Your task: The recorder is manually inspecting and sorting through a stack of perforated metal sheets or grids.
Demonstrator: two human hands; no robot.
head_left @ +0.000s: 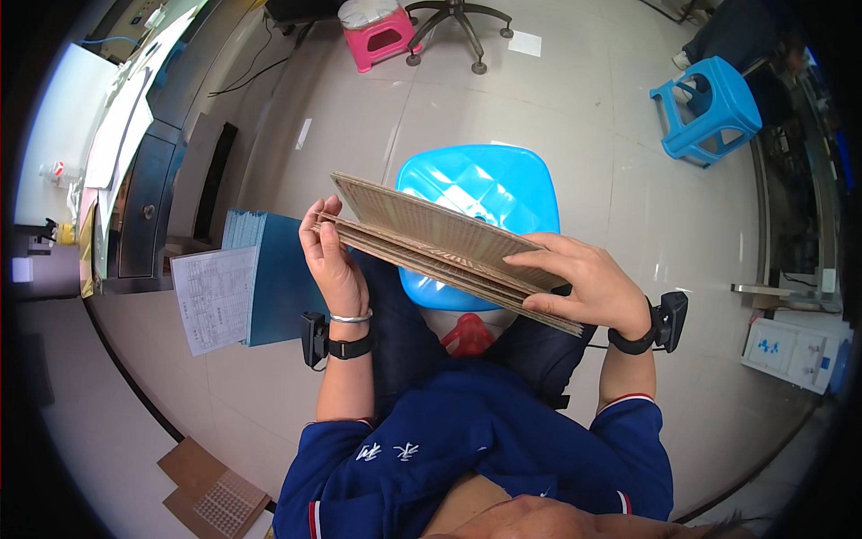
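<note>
I see a pale tiled floor (pixel 575 108) spread across the view, with a dark drawer cabinet (pixel 148 202) at the left. A bright blue stool (pixel 485 175) with a quilted-pattern seat is directly ahead of the knees; a second blue stool (pixel 718 99) stands at the upper right, and a pink stool (pixel 373 38) at the top. To the left of the legs I have a thick stack of blue sheets (pixel 287 287).

The corrugated cardboard sheets (pixel 431 229) slant between the hands, in front of the near stool's seat; I cannot tell whether they touch it. The farthest sheet spreads away from the others, leaving a narrow wedge. A printed white paper (pixel 214 292) overlaps the blue stack's left side.

My left hand (pixel 334 260) has a closed grip on the sheets' left end, thumb on the near side. My right hand (pixel 584 280) is partly spread at the other end, fingers and thumb touching the cardboard; how firmly it grips, I cannot tell. A silver bracelet (pixel 351 317) circles the left wrist.
</note>
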